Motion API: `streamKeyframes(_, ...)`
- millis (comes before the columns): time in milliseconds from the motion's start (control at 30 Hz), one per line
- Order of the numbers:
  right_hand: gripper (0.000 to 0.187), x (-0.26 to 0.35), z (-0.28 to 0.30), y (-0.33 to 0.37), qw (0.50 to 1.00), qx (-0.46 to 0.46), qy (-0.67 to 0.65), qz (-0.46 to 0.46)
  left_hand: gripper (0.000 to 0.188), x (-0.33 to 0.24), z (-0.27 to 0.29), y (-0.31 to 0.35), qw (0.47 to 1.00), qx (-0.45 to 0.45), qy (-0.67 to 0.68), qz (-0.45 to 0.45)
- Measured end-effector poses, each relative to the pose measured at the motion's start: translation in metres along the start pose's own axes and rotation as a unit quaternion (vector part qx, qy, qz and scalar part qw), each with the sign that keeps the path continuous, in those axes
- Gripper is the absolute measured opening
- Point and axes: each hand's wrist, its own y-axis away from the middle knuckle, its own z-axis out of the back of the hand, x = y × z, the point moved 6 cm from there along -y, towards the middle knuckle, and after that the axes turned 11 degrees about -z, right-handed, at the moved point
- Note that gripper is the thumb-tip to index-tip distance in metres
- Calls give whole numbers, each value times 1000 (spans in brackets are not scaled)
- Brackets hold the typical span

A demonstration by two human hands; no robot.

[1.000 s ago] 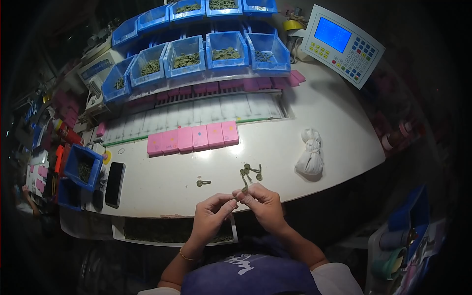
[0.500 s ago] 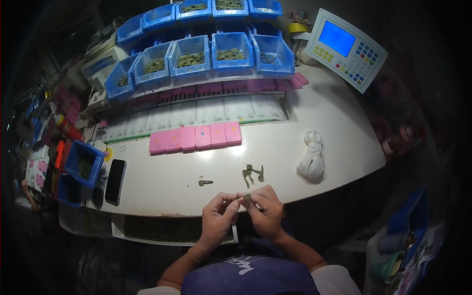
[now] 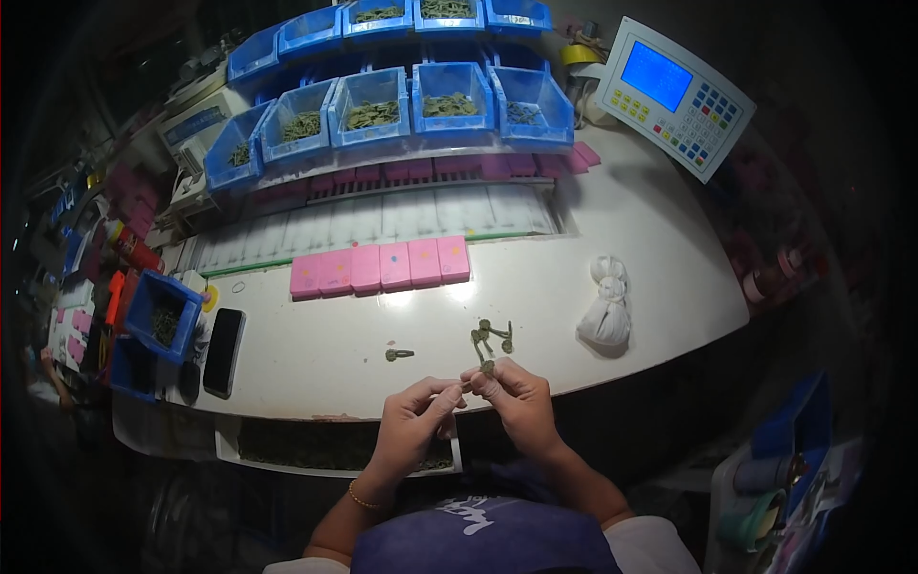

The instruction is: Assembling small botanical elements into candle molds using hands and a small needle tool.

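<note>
At the table's front edge, both my hands work on one small green piece with a knobbly round head [image 3: 488,367]. Thumb and fingers of my right hand [image 3: 516,400] pinch it just below the head. My left hand [image 3: 418,418] is closed too, its thumb and forefinger meeting the right fingertips at the piece's thin end, which the fingers mostly hide. Just beyond my right hand lies a small cluster of similar green stalked pieces [image 3: 491,335]. A single green piece [image 3: 399,355] lies by itself to the left.
Pink blocks [image 3: 381,268] stand in a row across the table. Behind them rise blue bins [image 3: 371,105] holding green pieces. A white cloth bundle [image 3: 606,304] lies right; a phone [image 3: 224,352] lies left. Below the front edge is an open drawer [image 3: 228,442]. A keypad panel [image 3: 674,96] stands back right.
My right hand has tipped slightly, and the green head now shows higher and farther from me. My left hand has shifted a little left. The pieces on the table have not moved.
</note>
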Motion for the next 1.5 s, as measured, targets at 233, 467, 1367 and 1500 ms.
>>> streamKeyframes(233,18,3,-2,-2,999,22,23,25,22,10,2,-2,993,5,80,92)
streamKeyframes(467,7,25,-3,-1,978,7,160,135,13,12,-6,-6,977,17,159,140)
streamKeyframes(1367,18,13,27,-38,795,-211,508,257,24,2,55,43,888,14,-460,-9)
streamKeyframes(1500,14,9,29,-47,797,-202,523,225,27,3,38,32,910,66,-410,0)
